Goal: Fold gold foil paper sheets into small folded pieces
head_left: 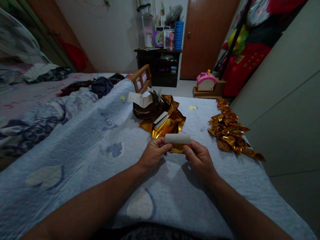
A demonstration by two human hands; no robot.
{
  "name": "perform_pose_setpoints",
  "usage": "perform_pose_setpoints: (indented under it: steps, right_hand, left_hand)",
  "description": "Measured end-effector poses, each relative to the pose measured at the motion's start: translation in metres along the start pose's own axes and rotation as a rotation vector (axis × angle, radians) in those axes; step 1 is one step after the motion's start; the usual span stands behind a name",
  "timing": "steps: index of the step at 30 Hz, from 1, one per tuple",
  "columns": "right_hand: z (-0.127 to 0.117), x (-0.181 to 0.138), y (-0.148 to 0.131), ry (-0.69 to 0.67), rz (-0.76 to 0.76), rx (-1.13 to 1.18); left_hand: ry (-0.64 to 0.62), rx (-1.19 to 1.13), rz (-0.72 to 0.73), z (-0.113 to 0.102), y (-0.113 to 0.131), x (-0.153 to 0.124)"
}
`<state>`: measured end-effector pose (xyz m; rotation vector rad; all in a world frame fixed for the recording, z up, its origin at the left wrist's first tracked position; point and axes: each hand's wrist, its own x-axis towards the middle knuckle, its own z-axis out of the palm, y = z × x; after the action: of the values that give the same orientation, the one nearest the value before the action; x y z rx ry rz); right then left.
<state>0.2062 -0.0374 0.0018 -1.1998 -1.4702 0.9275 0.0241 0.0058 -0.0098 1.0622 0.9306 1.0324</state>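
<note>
A small sheet of gold foil paper (178, 138) with a white back is stretched between my two hands, its upper part curled over so the white side shows. My left hand (155, 151) pinches its left end, thumb in front. On the right end, my right hand (198, 156) grips it the same way. Just beyond them lies a loose heap of gold foil sheets (172, 121), some with white backs showing. Behind that heap sits a dark brown bundle of paper (147, 110) with a white strip on top.
To the right, a row of folded gold foil pieces (228, 128) lies along the edge of the quilted blue bedspread (105, 176). Clothes (101, 86) are piled at the left. A pink toy (206, 81) and a dark cabinet (158, 66) stand past the bed's far end.
</note>
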Motion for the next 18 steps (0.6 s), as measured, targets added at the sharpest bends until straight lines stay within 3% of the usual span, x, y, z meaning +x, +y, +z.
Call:
perform_pose_setpoints:
  steps: [18]
  right_hand:
    - [0.0003, 0.0039, 0.0071, 0.020, 0.055, 0.024]
  left_hand:
    - [0.045, 0.019, 0.034, 0.0006, -0.0002, -0.0028]
